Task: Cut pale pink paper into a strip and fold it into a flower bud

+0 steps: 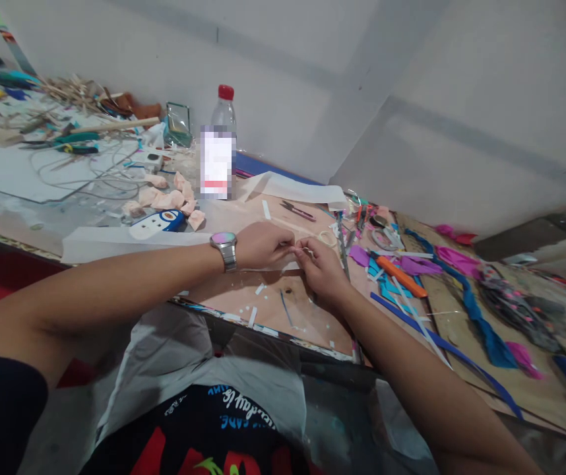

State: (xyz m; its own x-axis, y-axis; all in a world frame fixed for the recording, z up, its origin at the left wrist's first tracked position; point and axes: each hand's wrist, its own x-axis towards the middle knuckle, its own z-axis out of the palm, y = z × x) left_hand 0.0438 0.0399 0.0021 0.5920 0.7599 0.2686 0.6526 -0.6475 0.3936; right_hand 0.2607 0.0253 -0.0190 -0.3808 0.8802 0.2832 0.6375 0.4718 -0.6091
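Though littered at both ends, worktable (233,290): bare pale board mid-stretch, dotted with white scraps (252,316) and a thin blue strip (286,307) toward the near edge.
Walls (283,66): plain grey, meeting in a corner behind, crossed by soft shadow bands.
Bottle (226,109): upright near the wall, red-capped, lower part masked by blurred blocks.
Left stretch: heaped with thin sticks (72,92); green-handled pliers (80,138), looped grey wire (40,173), peach-coloured lumps (161,199) just beside a white-and-blue socket block (157,223).
Right stretch: strewn with purple and pink scraps (419,265), an orange-handled tool (402,276), long blue ribbon (475,313).
Snips (297,211): lying flat on the board, beyond both hands.
White paper strip (99,244): running beneath the left forearm (164,267) toward the fingertips; gripped or merely underneath, cannot tell.
Left hand (266,245): reaching in nearly level, back upward, metal watch (224,252) at wrist.
Right hand (325,272): angled up and inward from lower right, wrist bent, low over the board.
Fingers: curled and narrow on both, tips meeting; anything pinched between, too small to tell.
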